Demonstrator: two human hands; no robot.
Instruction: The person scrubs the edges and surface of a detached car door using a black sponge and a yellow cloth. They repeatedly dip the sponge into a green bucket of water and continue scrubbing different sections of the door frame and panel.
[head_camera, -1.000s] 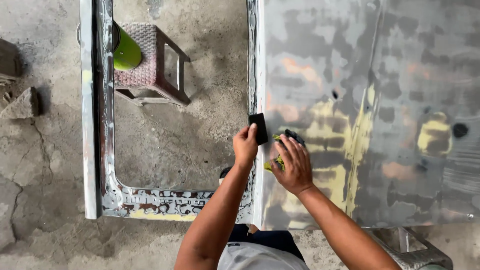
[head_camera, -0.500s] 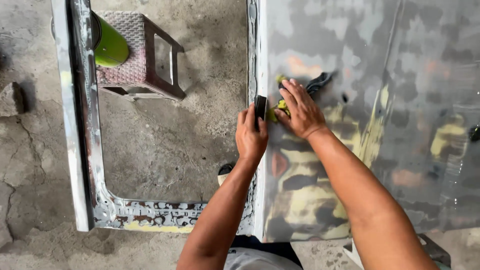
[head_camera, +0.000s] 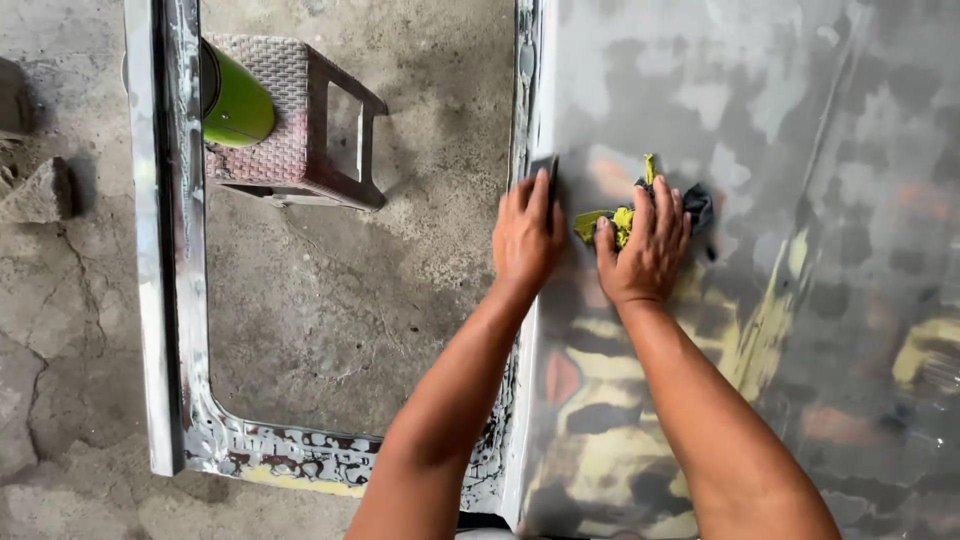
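A bare grey car door panel (head_camera: 760, 120) with yellow and reddish filler patches lies flat in front of me. My left hand (head_camera: 527, 236) rests at the panel's edge by the window opening, gripping a small dark flat block (head_camera: 548, 172). My right hand (head_camera: 646, 246) presses a crumpled yellow and dark rag (head_camera: 640, 208) onto the panel, fingers spread over it. Both forearms reach up from the bottom of the view.
The door's window frame (head_camera: 160, 250) rings an opening that shows cracked concrete floor (head_camera: 330, 310). A brown woven plastic stool (head_camera: 300, 130) stands on the floor with a green can (head_camera: 236, 100) on it. A stone (head_camera: 40, 192) lies at far left.
Both hands have moved up the panel, away from me. The right hand with the rag has slid further along the surface, and the left hand followed along the edge.
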